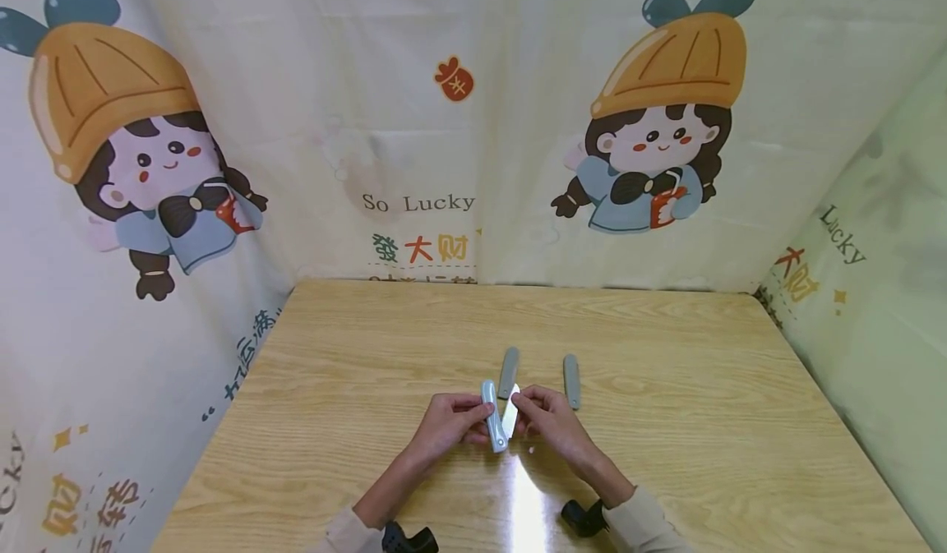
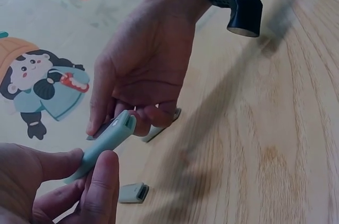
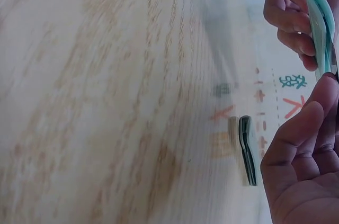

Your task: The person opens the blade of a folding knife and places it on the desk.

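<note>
A folding knife with a light teal handle [image 1: 490,409] is partly unfolded above the table, its blade [image 1: 512,412] standing out from the handle in a narrow V. My left hand [image 1: 453,418] grips the handle between thumb and fingers. With thumb and fingers, my right hand [image 1: 553,423] pinches the blade near its free end. The left wrist view shows the handle [image 2: 103,147] side-on, with the blade mostly behind it. Just beyond the hands lies a grey folded knife [image 1: 509,370], and another grey folded knife [image 1: 572,380] lies beyond the right hand.
The wood-grain table [image 1: 355,347] reaches back to a pale printed curtain [image 1: 518,126], which also hangs along both sides. A black wrist camera [image 1: 582,518] sits on the right wrist and another black camera [image 1: 409,538] on the left. Bright glare marks the tabletop between the forearms.
</note>
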The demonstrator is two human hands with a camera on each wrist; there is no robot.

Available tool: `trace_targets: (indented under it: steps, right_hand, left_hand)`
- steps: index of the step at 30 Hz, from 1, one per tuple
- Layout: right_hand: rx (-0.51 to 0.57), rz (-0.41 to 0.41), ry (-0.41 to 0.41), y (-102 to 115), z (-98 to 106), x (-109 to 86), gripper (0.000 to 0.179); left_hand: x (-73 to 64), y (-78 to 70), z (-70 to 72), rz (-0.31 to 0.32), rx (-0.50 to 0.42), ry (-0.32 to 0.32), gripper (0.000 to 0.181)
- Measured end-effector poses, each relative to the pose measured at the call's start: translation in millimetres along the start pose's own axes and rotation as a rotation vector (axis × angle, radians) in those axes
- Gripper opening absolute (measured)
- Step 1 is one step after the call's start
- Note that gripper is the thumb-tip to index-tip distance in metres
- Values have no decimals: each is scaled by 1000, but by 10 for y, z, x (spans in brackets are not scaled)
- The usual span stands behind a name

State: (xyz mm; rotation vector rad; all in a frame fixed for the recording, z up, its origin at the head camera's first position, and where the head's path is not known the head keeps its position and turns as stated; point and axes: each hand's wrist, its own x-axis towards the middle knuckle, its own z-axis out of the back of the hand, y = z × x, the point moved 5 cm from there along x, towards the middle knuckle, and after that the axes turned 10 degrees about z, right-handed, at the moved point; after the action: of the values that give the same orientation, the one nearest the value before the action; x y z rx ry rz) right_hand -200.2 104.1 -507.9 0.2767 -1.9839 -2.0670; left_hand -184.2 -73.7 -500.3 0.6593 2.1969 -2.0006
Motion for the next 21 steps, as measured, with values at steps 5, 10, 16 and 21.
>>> trace_targets:
  steps: [5, 10, 16, 21]
  right_hand:
    - [12, 4, -23, 5, 6, 4, 27]
    - [16, 6, -22, -14, 16, 2, 27]
    - [2, 0, -38, -23, 24, -19, 28]
    - [17, -5, -43, -15, 25, -22, 29]
  left_hand:
    - [13, 9, -3, -3, -18, -22, 32]
    - [11, 18, 6, -7, -27, -39, 31]
    - [8, 27, 12, -10, -41, -58, 30]
    - [3, 26, 18, -19, -60, -67, 29]
